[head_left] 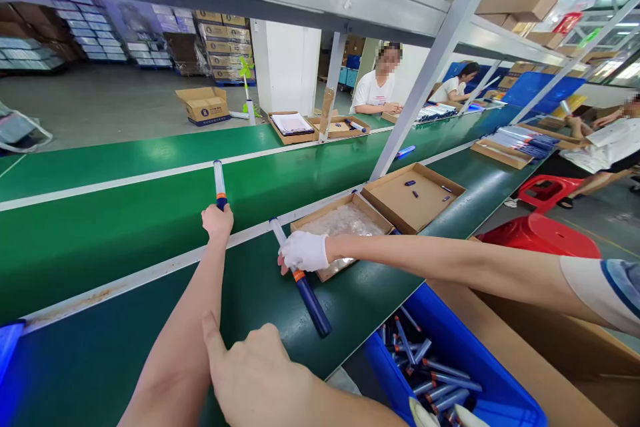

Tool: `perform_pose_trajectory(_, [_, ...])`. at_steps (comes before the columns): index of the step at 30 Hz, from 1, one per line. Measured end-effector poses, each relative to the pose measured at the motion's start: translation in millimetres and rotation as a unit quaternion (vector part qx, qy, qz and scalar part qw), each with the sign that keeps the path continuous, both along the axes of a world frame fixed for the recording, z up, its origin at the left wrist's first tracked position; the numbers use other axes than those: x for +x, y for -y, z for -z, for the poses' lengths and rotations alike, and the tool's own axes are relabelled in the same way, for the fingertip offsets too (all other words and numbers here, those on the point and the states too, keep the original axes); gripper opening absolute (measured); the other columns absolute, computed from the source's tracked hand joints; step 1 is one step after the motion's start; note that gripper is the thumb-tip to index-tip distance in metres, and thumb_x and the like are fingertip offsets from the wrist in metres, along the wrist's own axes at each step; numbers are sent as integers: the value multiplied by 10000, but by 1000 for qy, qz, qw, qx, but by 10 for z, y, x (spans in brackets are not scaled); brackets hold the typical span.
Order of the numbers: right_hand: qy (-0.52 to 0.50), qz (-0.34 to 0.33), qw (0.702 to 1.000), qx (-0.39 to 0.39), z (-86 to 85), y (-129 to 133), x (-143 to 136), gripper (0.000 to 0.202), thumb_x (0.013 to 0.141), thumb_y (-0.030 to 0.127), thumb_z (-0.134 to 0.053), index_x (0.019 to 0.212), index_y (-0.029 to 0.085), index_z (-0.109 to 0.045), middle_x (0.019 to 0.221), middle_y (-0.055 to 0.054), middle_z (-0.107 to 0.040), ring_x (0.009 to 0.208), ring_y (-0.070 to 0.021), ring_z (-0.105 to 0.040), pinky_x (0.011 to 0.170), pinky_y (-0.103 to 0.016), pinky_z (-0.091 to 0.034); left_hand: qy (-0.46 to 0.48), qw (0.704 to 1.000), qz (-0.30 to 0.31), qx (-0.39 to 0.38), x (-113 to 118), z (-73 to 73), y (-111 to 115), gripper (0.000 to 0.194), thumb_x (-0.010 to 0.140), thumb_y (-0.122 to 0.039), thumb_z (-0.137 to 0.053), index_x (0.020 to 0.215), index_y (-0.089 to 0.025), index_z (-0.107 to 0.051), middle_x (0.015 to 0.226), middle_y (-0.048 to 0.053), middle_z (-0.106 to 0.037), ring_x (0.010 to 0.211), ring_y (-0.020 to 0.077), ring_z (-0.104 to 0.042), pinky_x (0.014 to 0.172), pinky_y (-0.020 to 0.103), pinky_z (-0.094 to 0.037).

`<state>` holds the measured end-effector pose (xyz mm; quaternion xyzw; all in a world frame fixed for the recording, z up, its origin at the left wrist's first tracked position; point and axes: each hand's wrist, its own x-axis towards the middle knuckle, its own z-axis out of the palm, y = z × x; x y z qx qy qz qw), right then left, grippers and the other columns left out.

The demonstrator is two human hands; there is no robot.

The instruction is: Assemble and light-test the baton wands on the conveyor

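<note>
My left hand [219,219] is closed round the dark blue end of a tube [219,180], whose clear part points up over the green belt. Low in the view, my right hand [260,373] has one finger stretched out against my left forearm; its other fingers are bent, and I see nothing in it. Just right of my left forearm, a co-worker's white-gloved hand [305,251] is on another tube [313,303] with a clear top, an orange band and a long dark blue end, which lies slanted over the near green surface.
A carton tray with clear plastic [350,219] and one with small dark pieces [415,197] stand beyond the gloved hand. A blue bin [510,393] of tubes is lower right. A slanted metal post [430,73] rises over the belt. Red stools [545,237] and seated people are further right.
</note>
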<state>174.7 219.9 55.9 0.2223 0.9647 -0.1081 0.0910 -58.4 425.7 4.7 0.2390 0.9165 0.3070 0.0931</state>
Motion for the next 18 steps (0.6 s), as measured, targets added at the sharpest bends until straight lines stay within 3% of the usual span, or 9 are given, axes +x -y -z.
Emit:
perform_pose_trajectory(4, [22, -51, 998, -16, -198, -111, 28, 1078, 863, 169, -651, 1712, -33, -17, 750, -92, -682, 610, -246, -617, 639, -381, -528, -2, 1000, 16, 14, -14, -55, 54, 376, 1037, -437, -678, 1263, -137, -685, 1240, 112, -712, 1112, 236, -707, 984, 456, -617])
perform_pose_trajectory(7, [7, -57, 998, -29, -242, -142, 82, 1126, 849, 227, -703, 1710, -35, -26, 747, -79, -676, 636, -252, -628, 626, -371, -516, -4, 999, 32, 24, 3, -146, 176, 389, 1036, -462, -672, 1252, -138, -685, 1191, 102, -721, 1060, 224, -714, 963, 443, -615])
perform_pose_trajectory(11, [-9, -52, 998, -28, -246, -142, 274, 971, 915, 226, -651, 1711, -5, -144, 687, -58, -654, 615, -249, -634, 584, -338, -484, -8, 997, 65, 39, 212, -185, 650, 346, 1064, -390, -601, 1271, -125, -679, 1163, 119, -734, 1108, 252, -712, 1049, 477, -567])
perform_pose_trajectory(14, [-36, -61, 997, 17, -281, -148, 456, 766, 1044, 276, -522, 1705, 28, -225, 716, -68, -668, 630, -240, -653, 573, -334, -469, 8, 993, 103, 55, 634, -9, 1213, 474, 1042, -318, -539, 1467, -112, -590, 1244, 182, -730, 1198, 314, -707, 1085, 448, -546])
perform_pose_trajectory(18, [-51, -52, 997, 35, -373, -182, 630, 700, 1096, 354, -440, 1712, 83, -247, 791, -96, -711, 593, -236, -648, 521, -354, -427, 60, 990, 118, 53, 1370, 413, 1830, 640, 1028, -349, -463, 1621, -111, -420, 1333, 216, -705, 1185, 331, -729, 1018, 454, -589])
